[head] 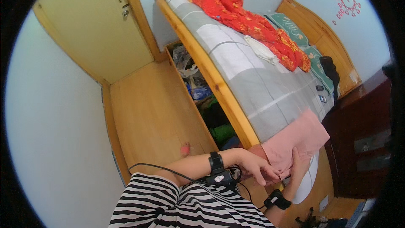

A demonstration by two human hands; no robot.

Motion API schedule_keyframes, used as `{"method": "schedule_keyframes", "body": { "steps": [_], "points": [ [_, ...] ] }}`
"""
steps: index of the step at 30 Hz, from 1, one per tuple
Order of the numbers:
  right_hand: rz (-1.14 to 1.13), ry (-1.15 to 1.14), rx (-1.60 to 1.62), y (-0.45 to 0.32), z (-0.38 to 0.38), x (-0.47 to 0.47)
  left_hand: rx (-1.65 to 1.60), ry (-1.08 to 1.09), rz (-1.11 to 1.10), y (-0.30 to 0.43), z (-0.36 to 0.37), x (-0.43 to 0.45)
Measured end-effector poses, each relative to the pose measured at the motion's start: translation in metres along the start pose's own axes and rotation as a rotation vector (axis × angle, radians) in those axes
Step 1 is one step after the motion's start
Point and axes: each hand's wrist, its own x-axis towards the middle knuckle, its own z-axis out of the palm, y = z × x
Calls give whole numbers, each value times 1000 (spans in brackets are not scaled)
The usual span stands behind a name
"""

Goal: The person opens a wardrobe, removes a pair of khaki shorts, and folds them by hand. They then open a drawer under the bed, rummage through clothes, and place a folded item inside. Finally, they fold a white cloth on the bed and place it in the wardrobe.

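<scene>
A folded pink cloth [295, 137], perhaps a garment, spreads over the near corner of the bed, its far edge blurred. My right hand [299, 164] grips its near edge, thumb on top and the other fingers hidden beneath. My left hand [258, 164] reaches across to the cloth's lower left edge. Its fingertips meet the fabric there, while the thumb points down, apart from them. Whether the left fingers pinch the cloth is not clear. Black straps with small devices sit on both wrists, and a black cable [158, 166] trails from the left one.
The bed [234, 101] has a grey-and-white checked sheet, a red patterned quilt [240, 22], a white cloth [261, 50] and green pillows [289, 28]. Its open drawer [190, 85] holds bags. A dark red cabinet [357, 145] stands right; a door [95, 22] is far left.
</scene>
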Motion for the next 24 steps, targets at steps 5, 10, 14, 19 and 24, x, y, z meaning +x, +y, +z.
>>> {"method": "schedule_keyframes", "body": {
  "steps": [5, 10, 14, 19, 24],
  "points": [
    [-48, 22, 315, -7, 9, -19, -1, 107, -168, -22, 3, -86],
    [17, 35, 681, -15, 48, -63, -77, 866, -279, -62, 36, -227],
    [176, 156, 604, -22, 66, -73, -385, 1199, -329, -92, 80, -335],
    [472, -93, 948, -66, 69, -88, -469, 1333, -426, -118, 112, -438],
    [294, -105, 782, -131, 143, -131, -455, 1441, -419, -133, 113, -506]
  ]
}}
